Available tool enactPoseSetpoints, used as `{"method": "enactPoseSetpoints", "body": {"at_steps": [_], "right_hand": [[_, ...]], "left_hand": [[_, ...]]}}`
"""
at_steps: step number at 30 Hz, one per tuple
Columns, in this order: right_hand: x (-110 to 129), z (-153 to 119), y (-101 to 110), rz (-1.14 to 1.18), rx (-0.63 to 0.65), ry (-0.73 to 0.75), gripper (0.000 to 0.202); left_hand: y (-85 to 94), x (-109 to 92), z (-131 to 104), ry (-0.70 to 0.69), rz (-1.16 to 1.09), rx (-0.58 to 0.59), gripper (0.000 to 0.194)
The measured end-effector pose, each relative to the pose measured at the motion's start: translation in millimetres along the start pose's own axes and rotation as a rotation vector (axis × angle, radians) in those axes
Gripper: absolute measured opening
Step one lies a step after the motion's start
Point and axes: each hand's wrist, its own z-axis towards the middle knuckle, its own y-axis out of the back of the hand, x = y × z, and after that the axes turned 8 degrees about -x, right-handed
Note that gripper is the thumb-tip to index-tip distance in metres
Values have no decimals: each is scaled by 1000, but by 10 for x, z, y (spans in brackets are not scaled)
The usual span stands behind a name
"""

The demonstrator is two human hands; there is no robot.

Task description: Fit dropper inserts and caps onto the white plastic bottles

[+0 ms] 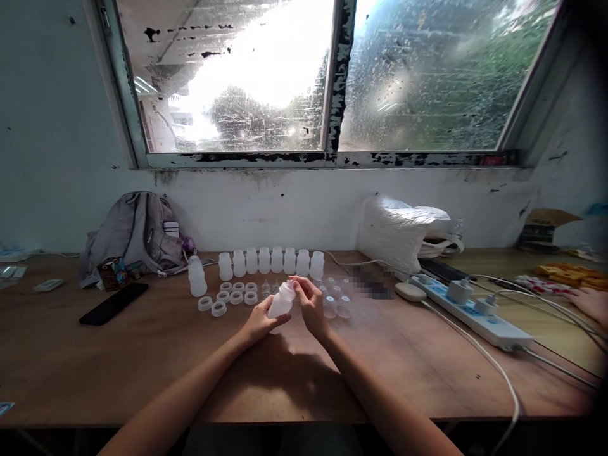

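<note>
I have the milky bottle [280, 307] up at a tilt, clear of the table [266, 392], and I take it as my landmark. My left hand [263, 318] is wrapped around its body, thumb along the near side. The fingertips of my right hand [311, 303] are bunched at its mouth; whether they pinch some small part or only the rim, I cannot tell (my own knuckles block the view). I judge the step in hand to be fine work at that mouth, and the next move to call for a firm hold on the body and light, accurate fingertips on top.

Beyond the bottle stands a row of bottles [264, 261], open-topped by the look of them; to its left lie pale rings [219, 313] and, past those, a lone taller bottle [196, 278]. Clear cups [329, 308] sit to its right.

As for writing, I can read none. Well left of the bottle, a small printed box [113, 273] is too small to make out; well right, the power strip [510, 334] has blue areas around its sockets, without legible words.
</note>
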Motion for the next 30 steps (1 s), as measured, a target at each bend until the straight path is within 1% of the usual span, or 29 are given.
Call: {"method": "enactPoseSetpoints", "body": {"at_steps": [3,7,11,17,19,24,27,30], "right_hand": [[2,7,-8,12,12,-43,24],[-95,51,2,52,54,-134,27],[-166,87,24,126,91,-214,26],[-140,96,23,225,167,-282,26],[-139,101,24,215,173,-291,27],[-180,125,45,37,166,-288,30],[-191,142,59,62,178,-284,32],[-190,161,77,53,167,-266,30]], "left_hand": [[50,-18,2,15,28,-18,45],[93,-2,12,21,70,-24,43],[121,14,25,24,61,9,42],[163,22,40,39,-12,43,38],[172,23,37,46,-15,50,38],[183,16,30,37,34,78,40],[200,11,37,24,55,75,40],[225,17,46,24,93,60,39]]}}
